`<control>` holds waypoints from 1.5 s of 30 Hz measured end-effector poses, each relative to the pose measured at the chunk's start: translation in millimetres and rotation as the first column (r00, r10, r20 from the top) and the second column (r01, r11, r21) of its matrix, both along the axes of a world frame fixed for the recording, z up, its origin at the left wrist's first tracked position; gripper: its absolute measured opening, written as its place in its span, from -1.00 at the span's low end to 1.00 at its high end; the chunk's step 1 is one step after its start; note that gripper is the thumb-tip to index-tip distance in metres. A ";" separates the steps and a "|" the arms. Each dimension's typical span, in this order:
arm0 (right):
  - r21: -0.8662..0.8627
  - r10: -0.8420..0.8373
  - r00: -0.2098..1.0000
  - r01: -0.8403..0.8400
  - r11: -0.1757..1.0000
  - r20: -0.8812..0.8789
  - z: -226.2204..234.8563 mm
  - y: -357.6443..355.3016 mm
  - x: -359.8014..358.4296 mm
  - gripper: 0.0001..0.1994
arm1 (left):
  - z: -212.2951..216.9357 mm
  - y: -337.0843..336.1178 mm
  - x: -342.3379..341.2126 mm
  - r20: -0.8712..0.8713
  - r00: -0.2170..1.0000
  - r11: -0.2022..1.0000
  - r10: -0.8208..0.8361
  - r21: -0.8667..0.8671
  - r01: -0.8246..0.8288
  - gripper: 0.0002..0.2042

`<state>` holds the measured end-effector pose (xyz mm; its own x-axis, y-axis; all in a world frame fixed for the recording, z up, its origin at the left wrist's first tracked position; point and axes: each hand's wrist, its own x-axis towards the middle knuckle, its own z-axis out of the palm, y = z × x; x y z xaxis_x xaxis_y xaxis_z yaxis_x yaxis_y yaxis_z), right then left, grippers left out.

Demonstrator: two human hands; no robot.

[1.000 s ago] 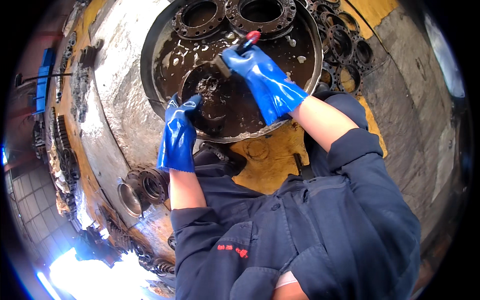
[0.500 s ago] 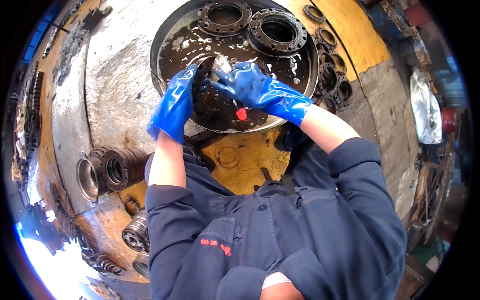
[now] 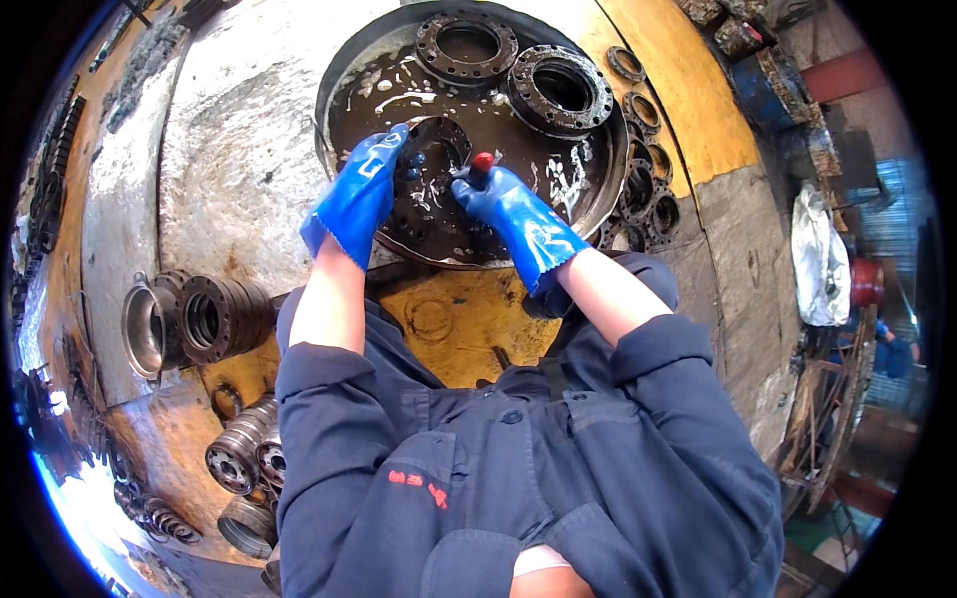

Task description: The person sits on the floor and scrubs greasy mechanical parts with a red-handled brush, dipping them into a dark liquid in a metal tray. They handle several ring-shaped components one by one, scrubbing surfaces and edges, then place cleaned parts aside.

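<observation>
Inside one round basin (image 3: pixel 339 120), two gloved hands grip one dark flange (image 3: pixel 429 199); two more lie beyond.

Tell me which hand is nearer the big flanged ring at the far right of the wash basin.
Right. The right hand, holding a red-handled tool, sits just below-left of the flanged ring; the left hand grips the dark round part farther left.

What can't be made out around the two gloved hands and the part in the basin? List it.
- Head view: the tool in the right hand shows only its red end; the glove covers the rest.
- The dark round part held by the left hand: both gloves cover its sides.
- The basin floor lies under murky liquid.
- The small rings beside the basin are too small and bent by the fisheye lens to tell apart.
</observation>
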<state>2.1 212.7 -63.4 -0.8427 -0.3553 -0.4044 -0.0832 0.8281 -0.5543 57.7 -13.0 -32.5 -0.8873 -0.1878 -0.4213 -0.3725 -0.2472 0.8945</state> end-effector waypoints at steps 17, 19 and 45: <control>-0.034 -0.257 0.006 0.994 -0.104 0.966 29.0 -41.4 -6.1 -0.80 | -1.5 -5.6 18.1 -0.263 0.961 0.897 -0.081 -0.440 -0.045 -0.52; -0.118 -0.185 0.124 0.992 0.044 0.975 22.6 -32.3 0.1 -0.84 | -14.2 -12.5 14.2 -0.374 0.896 0.709 -0.240 -0.698 -0.102 -0.53; 0.252 0.510 0.351 -0.572 0.781 -0.785 44.2 5.0 -16.9 -0.53 | 19.8 1.7 21.3 -0.117 0.986 0.897 -0.118 -0.438 0.055 -0.65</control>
<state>-14.7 217.7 -19.1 -0.3920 -0.8533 0.3438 -0.9140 0.4039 -0.0397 79.0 -11.3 -12.7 -0.9512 -0.2435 -0.1894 -0.2410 0.2031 0.9490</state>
